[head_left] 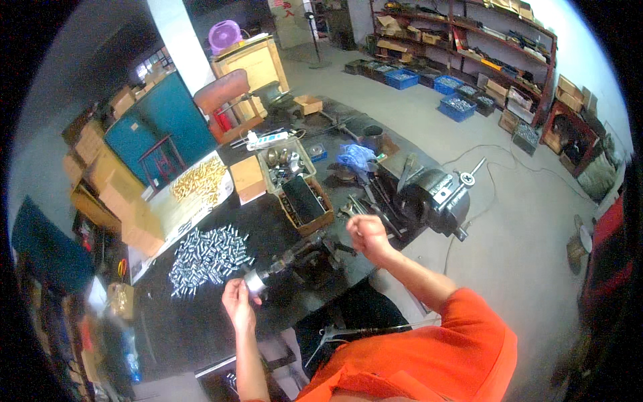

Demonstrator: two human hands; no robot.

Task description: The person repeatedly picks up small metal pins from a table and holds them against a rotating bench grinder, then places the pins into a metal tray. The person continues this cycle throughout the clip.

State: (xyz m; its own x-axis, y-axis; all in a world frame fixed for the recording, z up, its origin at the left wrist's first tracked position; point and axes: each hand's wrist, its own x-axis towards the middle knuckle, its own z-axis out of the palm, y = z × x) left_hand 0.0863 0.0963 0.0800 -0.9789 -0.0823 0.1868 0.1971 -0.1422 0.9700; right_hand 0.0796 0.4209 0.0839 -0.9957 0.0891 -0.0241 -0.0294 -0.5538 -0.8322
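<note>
My left hand [238,303] has its fingers closed on a silver round metal part [254,283] at the left end of a dark metal bench fixture [311,258]. Just left of it, many small silver metal pieces [209,258] lie in a loose pile on the black table [194,328]. Past the fixture's right end, my right hand [368,236] is raised in a fist. Whatever the fist may hold is hidden by the fingers. Beyond that hand lie some wrenches [349,206].
A box of dark parts [305,204] and a tray of metal parts [287,163] stand behind the fixture. Brass-coloured pieces [199,181] lie on paper at the far left. A heavy black machine [435,197] occupies the right corner. Blue crates [457,106] line the floor by shelves.
</note>
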